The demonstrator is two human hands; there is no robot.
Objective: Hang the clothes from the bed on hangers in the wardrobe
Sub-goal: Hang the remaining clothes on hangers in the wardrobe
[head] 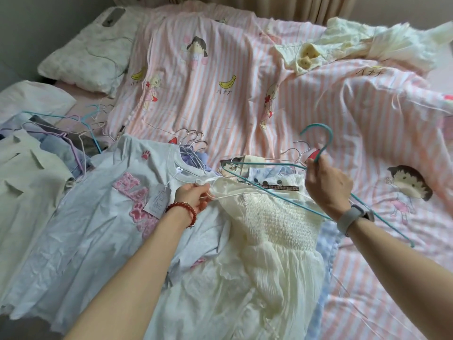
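A cream smocked dress (277, 231) lies on the bed in front of me. My left hand (193, 197) pinches the dress's thin shoulder strap at its upper left corner. My right hand (327, 185) grips a teal wire hanger (269, 190) just below its hook, holding it tilted over the top of the dress. The hanger's left end lies close to the strap that my left hand holds. A pale blue T-shirt (98, 224) with pink lettering and a paper tag lies to the left, partly under the dress.
The bed has a pink striped cartoon quilt (208, 99). More clothes on hangers (58, 143) are piled at the left, and metal hangers (191, 141) lie above the T-shirt. A cream garment (343, 47) is crumpled at the far right. A pillow (90, 55) is at the back left.
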